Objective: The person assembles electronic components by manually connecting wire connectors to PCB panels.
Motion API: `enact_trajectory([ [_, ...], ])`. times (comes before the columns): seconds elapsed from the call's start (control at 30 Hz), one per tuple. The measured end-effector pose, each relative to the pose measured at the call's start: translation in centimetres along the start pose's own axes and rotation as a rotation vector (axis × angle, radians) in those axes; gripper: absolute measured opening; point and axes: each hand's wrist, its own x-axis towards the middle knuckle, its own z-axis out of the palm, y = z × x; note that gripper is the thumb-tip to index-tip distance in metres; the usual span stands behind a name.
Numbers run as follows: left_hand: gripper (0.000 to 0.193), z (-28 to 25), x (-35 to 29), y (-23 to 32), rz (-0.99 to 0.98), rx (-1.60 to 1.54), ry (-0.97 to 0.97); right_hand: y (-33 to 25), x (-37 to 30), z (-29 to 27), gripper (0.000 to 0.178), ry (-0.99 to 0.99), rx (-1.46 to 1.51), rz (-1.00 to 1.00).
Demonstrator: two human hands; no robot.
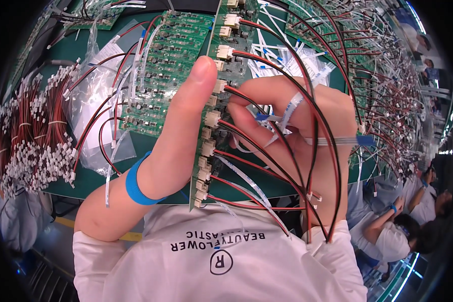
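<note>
A long green circuit board panel (pixel 205 143) stands on edge in front of me, with a row of white connectors along it. My left hand (pixel 178 121) grips it, thumb laid along the near face and a blue band round the wrist. Red-and-black wire leads (pixel 267 146) run from the connectors across to the right. My right hand (pixel 312 113) is closed in a pinch close to the panel's right face. White flat ribbon cables (pixel 293 108) with blue ends pass over and between its fingers; the fingertips partly hide what they pinch.
Bundles of red-and-black wires with white plugs (pixel 35 136) lie at the left. Beside them are a clear plastic bag (pixel 93 146) and another green board panel (pixel 171 65). Wired boards (pixel 382 95) pile up at the right on the green table (pixel 78 190). Other people (pixel 387 231) sit beyond.
</note>
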Motion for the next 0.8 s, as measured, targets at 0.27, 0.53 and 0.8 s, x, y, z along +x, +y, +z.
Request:
enact_trajectory([
  [0.27,0.049,0.2,0.2,-0.5,-0.011,0.061,0.064,1.2,0.0,0.6,0.023,0.0,0.027,-0.13],
  [0.53,0.055,0.0,0.6,-0.5,-0.073,0.079,0.069,0.7,0.3,0.3,0.021,-0.073,0.05,-0.064],
  [0.8,0.055,0.0,1.1,-0.4,-0.031,0.037,0.219,2.2,0.6,1.1,0.023,-0.007,0.218,0.068],
])
